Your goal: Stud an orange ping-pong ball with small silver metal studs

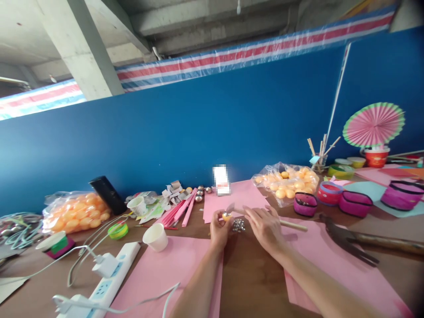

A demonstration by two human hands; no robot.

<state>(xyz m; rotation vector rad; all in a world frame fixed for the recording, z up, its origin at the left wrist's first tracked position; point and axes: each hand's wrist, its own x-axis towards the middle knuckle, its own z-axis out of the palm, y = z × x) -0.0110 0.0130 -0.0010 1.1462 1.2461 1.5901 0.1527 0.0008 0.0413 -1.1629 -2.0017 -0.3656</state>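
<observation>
Near the middle of the brown table, my left hand (220,229) is closed around a small yellow ball (227,216) that has silvery pieces on its top. My right hand (265,225) grips a thin tool; its flat tip (236,210) reaches left to the ball, and its pale wooden handle (294,225) sticks out to the right beneath the hand. Between the two hands, a small pile of shiny silver pieces (239,225) lies on the table.
Pink sheets (165,269) lie left and right. A hammer (351,240) rests at the right. White cup (155,237) and power strip (115,274) stand left. Bags of orange balls (77,213) and yellow balls (288,182), silver balls (199,194) and purple containers (355,203) sit farther back.
</observation>
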